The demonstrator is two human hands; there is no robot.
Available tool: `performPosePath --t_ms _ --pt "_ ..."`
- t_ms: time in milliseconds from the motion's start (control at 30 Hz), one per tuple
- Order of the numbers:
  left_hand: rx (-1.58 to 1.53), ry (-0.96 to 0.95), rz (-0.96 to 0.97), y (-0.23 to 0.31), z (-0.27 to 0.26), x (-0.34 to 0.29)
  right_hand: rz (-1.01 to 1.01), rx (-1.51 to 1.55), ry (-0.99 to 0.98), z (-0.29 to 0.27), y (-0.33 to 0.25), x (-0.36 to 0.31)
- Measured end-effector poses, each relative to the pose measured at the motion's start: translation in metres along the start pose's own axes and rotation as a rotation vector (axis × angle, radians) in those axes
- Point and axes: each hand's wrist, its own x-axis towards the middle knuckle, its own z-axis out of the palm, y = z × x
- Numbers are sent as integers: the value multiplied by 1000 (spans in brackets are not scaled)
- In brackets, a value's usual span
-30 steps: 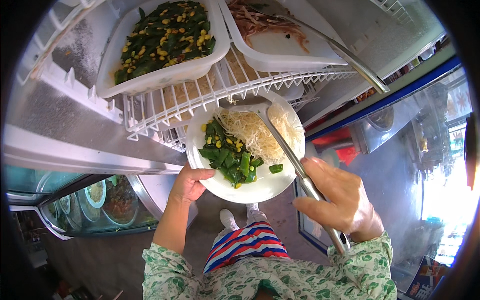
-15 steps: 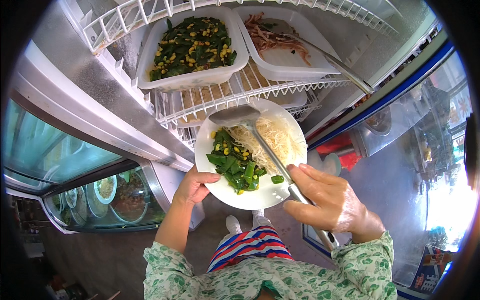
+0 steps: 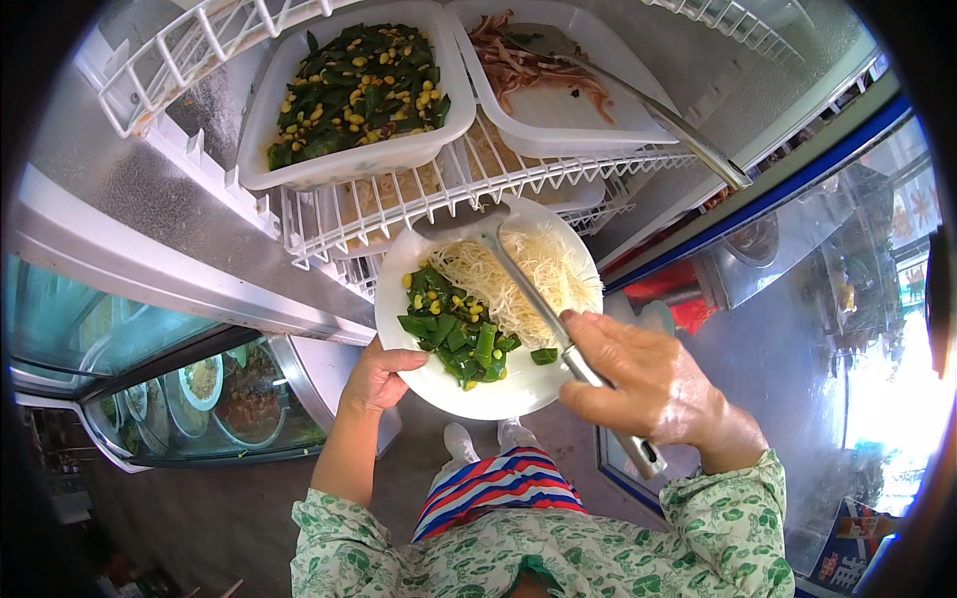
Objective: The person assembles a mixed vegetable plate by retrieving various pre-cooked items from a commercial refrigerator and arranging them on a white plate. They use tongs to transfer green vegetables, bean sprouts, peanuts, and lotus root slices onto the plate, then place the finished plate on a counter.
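Observation:
My left hand [image 3: 381, 377] grips the left rim of a round white plate [image 3: 498, 402], thumb on top. White shredded strands [image 3: 543, 279], like thin noodles, fill its upper right; cut green vegetable pieces with yellow beans [image 3: 461, 344] lie at its left. My right hand [image 3: 648, 384] is closed around the handle of a metal spatula [image 3: 520, 284]. The spatula slants across the plate, its blade over the far rim, close to the wire shelf [image 3: 419, 211]. Whether the blade touches the food I cannot tell.
On the wire shelf stand a white tub [image 3: 374, 159] of greens and yellow beans and another tub [image 3: 588, 145] of shredded pinkish strips with a long-handled metal utensil [image 3: 688, 135]. A glass case [image 3: 239, 399] with dishes stands left; a blue-edged glass door [image 3: 797, 189] is at right.
The plate, both hands and the spatula have shifted slightly left. The spatula blade sits a little farther up toward the shelf. Both hands keep their hold.

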Motion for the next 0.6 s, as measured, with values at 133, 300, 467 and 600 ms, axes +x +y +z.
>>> performPosePath --t_ms 133,300,467,600 --pt "-5 30 15 1 -3 1 -26 93 -83 -9 -11 -6" --pt "-10 21 35 2 -14 3 121 -41 105 -12 1 -21" --pt "-4 56 59 5 -20 -8 241 -42 215 32 64 -27" --pt "-16 67 29 6 -18 -23 172 -331 132 75 144 -12"
